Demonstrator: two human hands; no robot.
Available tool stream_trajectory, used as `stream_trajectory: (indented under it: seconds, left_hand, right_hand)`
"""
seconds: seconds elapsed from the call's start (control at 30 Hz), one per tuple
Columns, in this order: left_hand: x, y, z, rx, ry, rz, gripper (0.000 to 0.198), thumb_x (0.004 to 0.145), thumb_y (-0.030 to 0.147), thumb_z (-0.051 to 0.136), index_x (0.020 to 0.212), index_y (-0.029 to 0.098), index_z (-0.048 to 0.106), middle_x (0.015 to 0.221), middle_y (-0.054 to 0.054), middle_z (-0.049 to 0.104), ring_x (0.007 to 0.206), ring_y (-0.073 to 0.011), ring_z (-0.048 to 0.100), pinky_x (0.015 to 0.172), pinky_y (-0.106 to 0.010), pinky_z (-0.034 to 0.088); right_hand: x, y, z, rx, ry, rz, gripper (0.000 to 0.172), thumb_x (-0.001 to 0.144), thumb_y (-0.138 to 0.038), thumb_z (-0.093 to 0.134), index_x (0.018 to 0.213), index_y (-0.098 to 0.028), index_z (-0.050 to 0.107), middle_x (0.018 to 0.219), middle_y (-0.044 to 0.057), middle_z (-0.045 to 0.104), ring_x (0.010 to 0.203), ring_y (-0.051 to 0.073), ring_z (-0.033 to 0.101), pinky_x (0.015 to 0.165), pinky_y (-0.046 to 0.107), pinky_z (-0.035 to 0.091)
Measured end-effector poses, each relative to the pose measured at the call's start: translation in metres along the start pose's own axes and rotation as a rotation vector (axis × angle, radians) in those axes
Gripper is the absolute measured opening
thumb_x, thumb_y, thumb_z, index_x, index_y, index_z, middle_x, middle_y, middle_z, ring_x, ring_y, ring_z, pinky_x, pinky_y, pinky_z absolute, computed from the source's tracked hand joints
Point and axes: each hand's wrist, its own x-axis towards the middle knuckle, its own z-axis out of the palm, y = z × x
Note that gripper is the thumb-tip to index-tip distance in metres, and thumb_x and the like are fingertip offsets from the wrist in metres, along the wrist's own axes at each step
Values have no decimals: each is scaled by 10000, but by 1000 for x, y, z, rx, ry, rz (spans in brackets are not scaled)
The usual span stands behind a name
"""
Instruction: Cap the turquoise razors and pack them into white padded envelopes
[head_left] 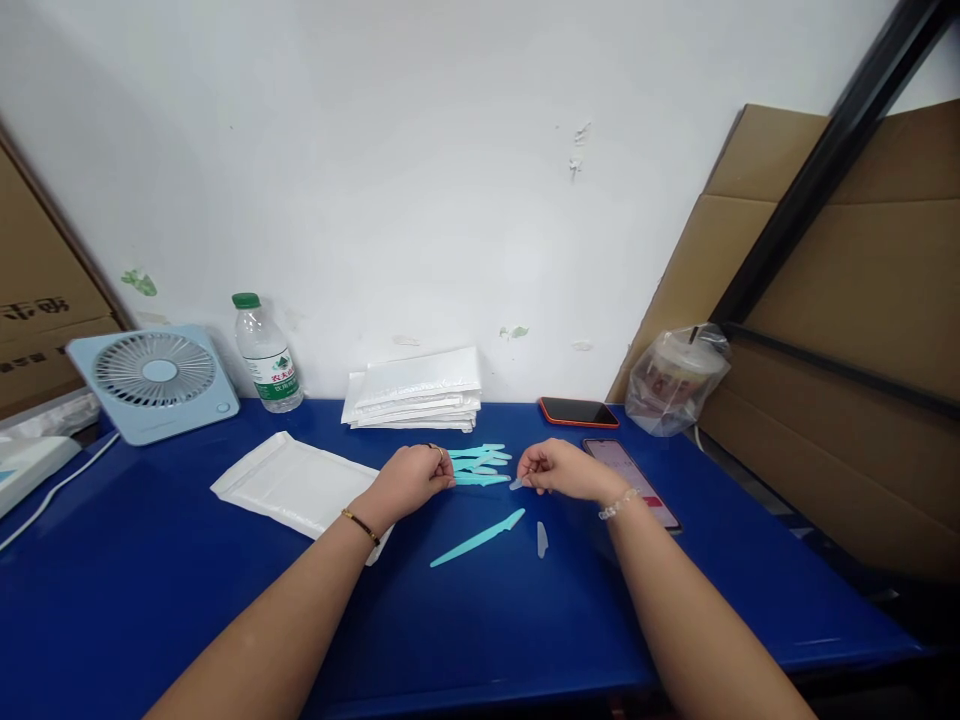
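Observation:
My left hand (415, 482) is closed around the handle of a turquoise eyebrow razor (484, 480), whose blade end points right. Pinched in the fingers of my right hand (556, 468) is a small clear blade cap (516, 484), close to that razor's tip; whether the two touch I cannot tell. Just behind lie several more turquoise razors (487, 459) in a loose pile, partly hidden by my left fingers. One separate razor (478, 540) rests on the blue table nearer to me, with a second clear cap (541, 540) to its right.
A white padded mailer (300, 485) lies under my left forearm. Behind are stacked mailers (416, 390), a water bottle (268, 360) and a blue fan (157, 380). Two phones (579, 412) and a bagged drink cup (675, 380) stand at right, beside cardboard (840, 400).

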Motion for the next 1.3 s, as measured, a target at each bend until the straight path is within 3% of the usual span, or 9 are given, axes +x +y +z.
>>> stream_trajectory:
  seconds: [0.27, 0.5, 1.03, 1.3]
  left_hand:
    - [1, 1, 0, -26, 5, -13, 158, 780, 328, 532, 740, 207, 625, 769, -12, 640, 690, -149, 569, 577, -230, 373]
    - [0, -1, -3, -19, 11, -36, 152, 772, 320, 529, 733, 205, 621, 740, -11, 639, 676, -152, 566, 568, -234, 366]
    - [0, 2, -4, 4, 33, 7, 137, 787, 314, 537, 738, 213, 616, 759, -1, 641, 688, -151, 565, 589, -236, 347]
    - [2, 9, 3, 102, 150, 7, 109, 812, 290, 538, 822, 211, 614, 829, -13, 639, 783, -171, 576, 657, -258, 368]
  right_hand:
    - [5, -8, 9, 2, 75, -45, 150, 741, -281, 600, 802, -162, 667, 648, 20, 640, 587, 132, 595, 558, 226, 463]
    - [2, -8, 2, -39, 118, -41, 140, 739, -266, 595, 801, -161, 663, 637, 20, 635, 588, 139, 593, 556, 229, 459]
    - [4, -13, 10, 16, 134, -68, 162, 753, -294, 601, 816, -156, 657, 642, 24, 642, 584, 133, 595, 554, 222, 451]
    - [19, -7, 27, -19, 213, -76, 153, 759, -273, 592, 831, -155, 658, 640, 16, 633, 583, 127, 587, 557, 220, 448]
